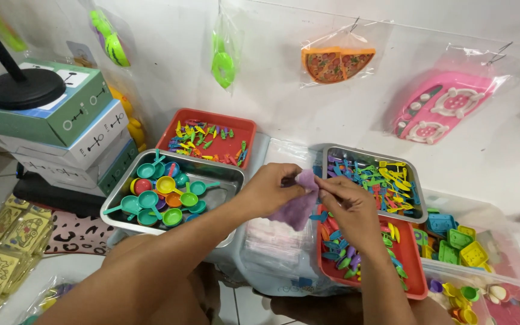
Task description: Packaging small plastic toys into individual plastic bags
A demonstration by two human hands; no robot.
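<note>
hands (270, 191) (349, 203) pinch purple bag (299, 204); pink stove package (440, 107) on wall

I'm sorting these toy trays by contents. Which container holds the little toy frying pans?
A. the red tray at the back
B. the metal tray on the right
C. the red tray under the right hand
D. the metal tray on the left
D: the metal tray on the left is filled with small teal, yellow and green toy pans.
</note>
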